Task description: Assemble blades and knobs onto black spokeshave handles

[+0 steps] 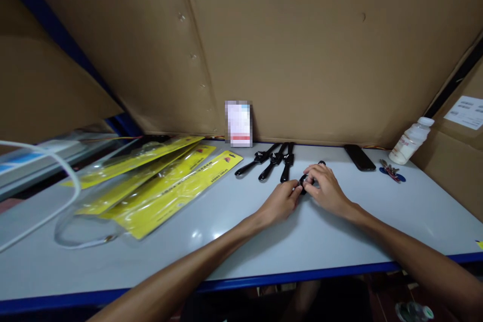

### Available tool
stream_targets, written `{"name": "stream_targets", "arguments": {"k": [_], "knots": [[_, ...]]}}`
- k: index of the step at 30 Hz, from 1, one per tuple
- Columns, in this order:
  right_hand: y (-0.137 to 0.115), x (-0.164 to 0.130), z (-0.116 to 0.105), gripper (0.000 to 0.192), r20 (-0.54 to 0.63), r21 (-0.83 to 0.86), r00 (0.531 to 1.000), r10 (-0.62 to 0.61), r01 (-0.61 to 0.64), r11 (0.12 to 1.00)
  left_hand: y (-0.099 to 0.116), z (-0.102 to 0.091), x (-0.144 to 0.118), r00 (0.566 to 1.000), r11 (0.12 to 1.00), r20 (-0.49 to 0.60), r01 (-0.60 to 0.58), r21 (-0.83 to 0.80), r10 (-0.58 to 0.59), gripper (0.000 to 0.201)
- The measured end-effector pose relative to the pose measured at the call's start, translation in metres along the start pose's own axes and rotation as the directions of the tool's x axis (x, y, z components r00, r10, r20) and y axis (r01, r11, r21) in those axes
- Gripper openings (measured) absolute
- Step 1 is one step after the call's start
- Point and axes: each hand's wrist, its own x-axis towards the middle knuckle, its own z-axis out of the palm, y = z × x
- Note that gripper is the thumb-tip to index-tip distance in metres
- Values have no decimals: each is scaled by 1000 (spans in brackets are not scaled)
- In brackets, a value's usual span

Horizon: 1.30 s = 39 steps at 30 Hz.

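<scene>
A black spokeshave is between my two hands above the grey tabletop, mostly covered by fingers. My left hand is closed, its thumb and fingers pinching the tool's near side. Over its middle and far part curl the fingers of my right hand, and a dark handle end shows beyond them. To the left, three more black spokeshaves lie side by side: a left one, a middle one and a right one. Each has a shiny metal part at its centre.
Yellow cards in clear plastic packaging overlap on the left, near a white cable. A blurred upright card leans on the cardboard wall. At right are a phone, keys and a white-capped bottle.
</scene>
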Motion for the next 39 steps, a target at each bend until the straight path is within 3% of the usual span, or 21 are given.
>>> {"name": "stream_targets", "arguments": {"k": [7, 12, 16, 19, 22, 29, 35, 39], "knots": [[3, 1, -11, 12, 34, -30, 996, -87, 88, 996, 5, -7, 1, 988, 989, 88, 132, -65, -126, 27], [9, 2, -16, 33, 23, 15, 977, -214, 214, 977, 7, -11, -1, 974, 975, 137, 194, -111, -179, 27], [11, 1, -17, 35, -27, 28, 961, -274, 275, 961, 4, -11, 1, 971, 965, 136, 215, -148, -196, 27], [12, 0, -17, 38, 2, 16, 953, -302, 301, 953, 5, -11, 1, 972, 962, 127, 218, -163, -199, 27], [13, 0, -17, 37, 40, -9, 950, -309, 310, 951, 8, -12, -1, 972, 962, 125, 218, -167, -198, 29], [18, 2, -18, 35, -20, -51, 969, -247, 246, 968, 10, -13, -1, 971, 957, 124, 227, -180, -207, 26], [18, 2, -18, 42, 4, -39, 937, -350, 350, 936, 9, -12, -1, 972, 950, 108, 228, -214, -209, 27], [17, 3, -20, 35, -25, -57, 940, -339, 337, 940, 7, -12, 1, 972, 947, 111, 229, -225, -209, 26]]}}
